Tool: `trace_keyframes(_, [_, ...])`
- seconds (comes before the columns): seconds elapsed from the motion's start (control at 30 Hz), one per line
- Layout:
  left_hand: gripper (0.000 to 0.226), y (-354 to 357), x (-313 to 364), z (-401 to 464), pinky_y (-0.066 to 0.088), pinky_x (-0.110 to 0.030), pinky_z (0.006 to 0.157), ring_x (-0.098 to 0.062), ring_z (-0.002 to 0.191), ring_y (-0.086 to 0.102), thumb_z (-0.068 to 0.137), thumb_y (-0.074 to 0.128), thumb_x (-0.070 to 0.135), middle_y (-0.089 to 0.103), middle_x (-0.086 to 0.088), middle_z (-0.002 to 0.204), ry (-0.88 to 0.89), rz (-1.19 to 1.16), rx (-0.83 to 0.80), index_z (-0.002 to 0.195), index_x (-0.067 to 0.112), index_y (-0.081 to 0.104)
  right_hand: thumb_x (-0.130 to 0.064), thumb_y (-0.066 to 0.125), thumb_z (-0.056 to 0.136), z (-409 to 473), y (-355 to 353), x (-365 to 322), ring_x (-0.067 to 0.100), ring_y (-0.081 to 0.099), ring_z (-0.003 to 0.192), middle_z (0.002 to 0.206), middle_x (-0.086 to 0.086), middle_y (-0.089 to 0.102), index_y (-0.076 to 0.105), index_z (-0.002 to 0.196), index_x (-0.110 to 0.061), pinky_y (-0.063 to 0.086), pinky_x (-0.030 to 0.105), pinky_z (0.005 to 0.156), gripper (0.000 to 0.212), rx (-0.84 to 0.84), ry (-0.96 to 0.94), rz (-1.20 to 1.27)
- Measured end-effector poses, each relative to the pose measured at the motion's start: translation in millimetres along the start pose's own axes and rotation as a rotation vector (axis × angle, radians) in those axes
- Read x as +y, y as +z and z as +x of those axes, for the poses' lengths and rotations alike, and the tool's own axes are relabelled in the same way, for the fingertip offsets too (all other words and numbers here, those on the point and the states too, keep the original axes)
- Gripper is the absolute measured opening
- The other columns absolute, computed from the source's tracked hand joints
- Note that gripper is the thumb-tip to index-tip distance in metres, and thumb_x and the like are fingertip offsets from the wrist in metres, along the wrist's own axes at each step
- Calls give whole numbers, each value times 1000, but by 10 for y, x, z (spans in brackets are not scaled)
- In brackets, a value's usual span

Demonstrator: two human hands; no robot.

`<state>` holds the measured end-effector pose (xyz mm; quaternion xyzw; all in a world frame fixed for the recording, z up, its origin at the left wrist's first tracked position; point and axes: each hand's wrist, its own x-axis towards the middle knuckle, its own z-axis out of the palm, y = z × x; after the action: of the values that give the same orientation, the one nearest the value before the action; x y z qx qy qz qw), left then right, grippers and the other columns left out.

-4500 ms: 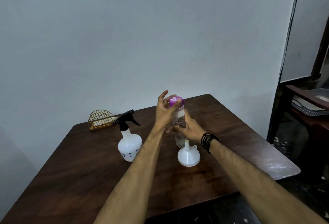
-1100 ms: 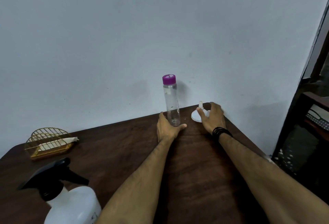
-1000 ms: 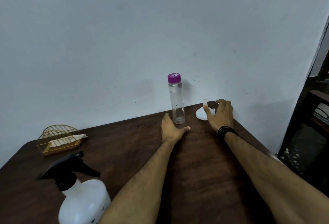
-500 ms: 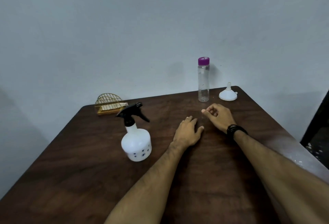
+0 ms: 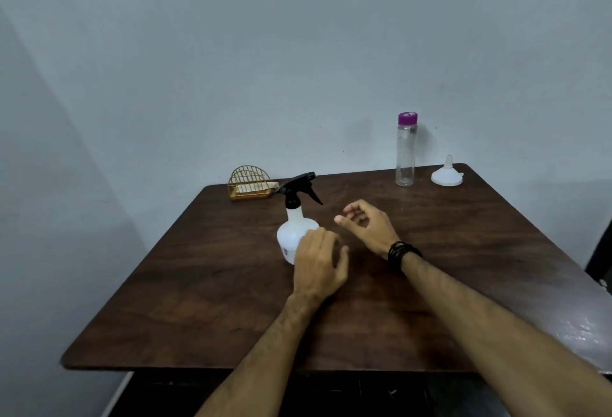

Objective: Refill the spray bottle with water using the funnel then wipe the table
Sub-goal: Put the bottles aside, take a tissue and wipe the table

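A white spray bottle (image 5: pixel 291 234) with a black trigger head stands upright near the middle of the dark wooden table (image 5: pixel 231 300). My left hand (image 5: pixel 319 264) is right in front of its round body, fingers spread, partly hiding it; whether it touches the bottle I cannot tell. My right hand (image 5: pixel 367 227), with black bands on the wrist, hovers just right of the bottle, fingers loosely curled around nothing. A clear water bottle (image 5: pixel 405 151) with a purple cap stands at the back right. The white funnel (image 5: pixel 447 175) sits upside down beside it.
A gold wire holder (image 5: pixel 250 183) with a folded pale cloth in it sits at the table's back left, just behind the spray bottle. A grey wall runs behind the table. The table's right front edge looks shiny and scuffed.
Both hands have pulled back from the water bottle and funnel at the back and moved left to the spray bottle. The view has swung so the spray bottle is central.
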<state>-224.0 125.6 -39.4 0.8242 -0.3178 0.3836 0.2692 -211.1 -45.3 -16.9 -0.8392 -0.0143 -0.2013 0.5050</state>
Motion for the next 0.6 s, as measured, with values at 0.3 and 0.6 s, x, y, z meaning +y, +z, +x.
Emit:
trace_keyframes(0.3, [94, -265, -518, 232, 48, -36, 99, -23, 126, 51, 56, 93, 29, 49, -6, 141, -884, -521, -240, 135, 18, 44, -65, 79, 61, -92, 621, -704, 9, 41, 130, 153, -7, 27, 20, 151, -25, 43, 31, 103, 115, 42, 10, 112])
trace_keyframes(0.6, [105, -162, -352, 16, 51, -35, 97, -15, 115, 51, 44, 96, 42, 45, 3, 124, -797, -469, -319, 134, 17, 50, -24, 79, 71, 76, 685, -654, 15, 47, 128, 140, -2, 43, 29, 141, -27, 44, 37, 103, 86, 122, 113, 40])
